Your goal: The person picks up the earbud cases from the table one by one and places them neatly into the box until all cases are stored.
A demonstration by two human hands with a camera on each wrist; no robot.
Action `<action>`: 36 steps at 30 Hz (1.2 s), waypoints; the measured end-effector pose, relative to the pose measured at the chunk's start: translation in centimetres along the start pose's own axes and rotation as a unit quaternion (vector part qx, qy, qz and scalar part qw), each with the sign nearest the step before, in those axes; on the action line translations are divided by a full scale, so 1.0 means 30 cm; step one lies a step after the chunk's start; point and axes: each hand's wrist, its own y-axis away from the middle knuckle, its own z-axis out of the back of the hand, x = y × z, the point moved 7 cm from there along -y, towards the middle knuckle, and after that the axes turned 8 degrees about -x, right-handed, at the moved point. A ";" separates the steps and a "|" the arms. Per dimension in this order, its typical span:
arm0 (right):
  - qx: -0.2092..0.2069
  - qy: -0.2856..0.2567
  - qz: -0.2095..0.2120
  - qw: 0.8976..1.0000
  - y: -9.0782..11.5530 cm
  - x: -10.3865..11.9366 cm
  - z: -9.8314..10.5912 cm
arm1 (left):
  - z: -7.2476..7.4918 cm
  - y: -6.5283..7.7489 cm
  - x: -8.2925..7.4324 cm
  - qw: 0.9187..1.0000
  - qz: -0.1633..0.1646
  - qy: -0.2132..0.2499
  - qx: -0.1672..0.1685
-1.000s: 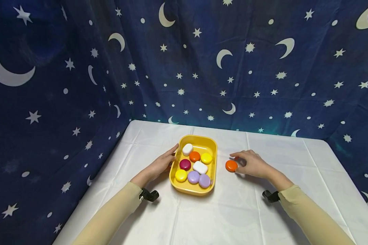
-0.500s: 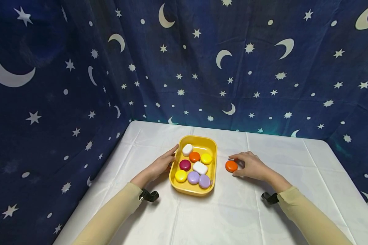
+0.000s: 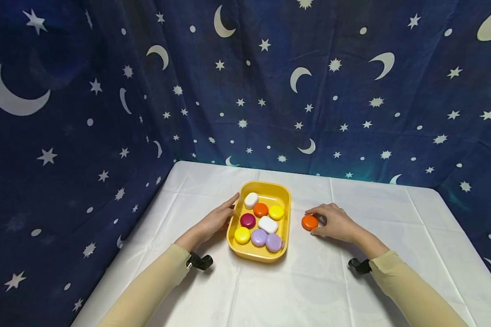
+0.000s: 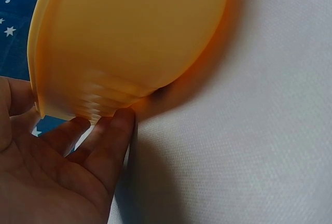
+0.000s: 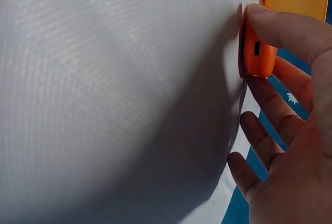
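A yellow tray [image 3: 258, 260] sits on the table with several glossy rounded pieces inside. My left hand [image 3: 212, 221] is at its left side; in the left wrist view the fingers [image 4: 122, 123] touch the outer wall and the thumb is at the rim. To the right of the tray, an orange round piece [image 3: 309, 222] lies on the cloth. My right hand [image 3: 338, 222] holds it around the edge, thumb on the near side and index finger on the far side. The right wrist view shows a small dark slot in the orange piece [image 5: 259, 53].
Among the tray's contents are a white piece [image 3: 268, 225], a dark red one [image 3: 248, 220], a yellow one [image 3: 242, 235] and a lilac one [image 3: 273, 242]. A white cloth [image 3: 294, 290] covers the table. Behind hangs a dark blue curtain [image 3: 270, 81] with moons and stars.
My right thumb and index finger have shifted slightly left around the orange piece, which stays where it was. The left hand and the tray hold still.
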 end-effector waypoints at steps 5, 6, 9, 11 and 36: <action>-0.007 -0.001 0.008 1.000 0.000 -0.003 0.003 | -0.003 0.002 -0.004 1.000 -0.006 -0.003 0.004; -0.006 -0.001 0.009 1.000 0.000 -0.002 0.003 | -0.003 0.002 -0.003 1.000 -0.007 -0.003 0.005; -0.006 -0.002 0.013 1.000 0.001 0.003 0.009 | -0.004 0.002 -0.003 1.000 -0.006 -0.005 0.004; -0.010 -0.006 0.019 1.000 0.001 0.008 0.021 | -0.004 0.001 -0.003 1.000 -0.005 -0.005 0.004; -0.073 -0.033 0.094 0.992 -0.094 0.227 0.206 | 0.001 -0.002 0.000 1.000 -0.010 0.002 0.009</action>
